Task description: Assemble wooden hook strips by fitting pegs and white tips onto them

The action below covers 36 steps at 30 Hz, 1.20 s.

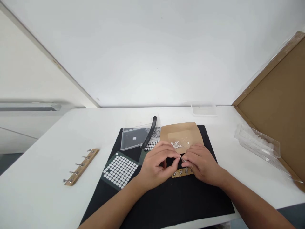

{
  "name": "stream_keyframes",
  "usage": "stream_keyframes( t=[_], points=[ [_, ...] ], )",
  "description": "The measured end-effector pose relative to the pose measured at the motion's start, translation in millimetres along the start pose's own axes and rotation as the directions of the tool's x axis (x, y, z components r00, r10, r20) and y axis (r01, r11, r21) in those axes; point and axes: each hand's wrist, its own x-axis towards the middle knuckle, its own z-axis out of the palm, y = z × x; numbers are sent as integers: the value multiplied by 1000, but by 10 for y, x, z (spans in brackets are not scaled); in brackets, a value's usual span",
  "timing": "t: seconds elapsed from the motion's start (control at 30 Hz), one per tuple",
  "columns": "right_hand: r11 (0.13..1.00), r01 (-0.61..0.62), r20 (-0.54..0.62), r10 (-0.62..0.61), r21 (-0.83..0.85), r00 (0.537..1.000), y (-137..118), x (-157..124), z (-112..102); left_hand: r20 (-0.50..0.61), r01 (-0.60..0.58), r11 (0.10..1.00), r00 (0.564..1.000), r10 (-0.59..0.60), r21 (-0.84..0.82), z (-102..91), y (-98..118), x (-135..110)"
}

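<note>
My left hand (pixel 156 165) is closed in a pinch, thumb and forefinger meeting at the left end of a small shiny metal piece (pixel 183 159). My right hand (pixel 201 163) pinches the same piece from the other side, its fingers hiding most of it. What kind of piece it is, I cannot make out. Just below the fingertips, a wooden strip with metal fittings (pixel 181 172) lies on the black mat (pixel 188 200), partly covered by my right hand. Right behind my hands, a brown paper tray (pixel 182 129) holds small white pieces (pixel 176 144).
Left on the mat lies a dark green sheet of white oval pads (pixel 121 170). Behind it are an open clear case (pixel 133 141) and a curved black bar (pixel 149 133). A second wooden strip (pixel 82 167) lies far left. Clear boxes (pixel 259 143) stand right, beside cardboard (pixel 276 95).
</note>
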Motion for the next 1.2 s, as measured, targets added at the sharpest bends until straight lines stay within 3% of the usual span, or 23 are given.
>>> stream_keyframes(
  t=[0.3, 0.6, 0.93, 1.2],
  points=[
    [998, 17, 18, -16, -59, 1000, -63, 15, 33, -11, 92, 995, 996, -92, 28, 5, 75, 8],
    [999, 26, 20, -25, -26, 999, -126, 9, 69, 16, 224, 966, 975, -224, -132, 21, 117, 19],
    [958, -110, 110, 83, 265, 990, -146, 21, 21, 150, 414, 834, 910, -387, -365, -7, 68, -28],
    [799, -286, 201, 209, 529, 957, -175, 33, -47, 203, 477, 716, 876, -438, -510, 12, 14, -78]
  ],
)
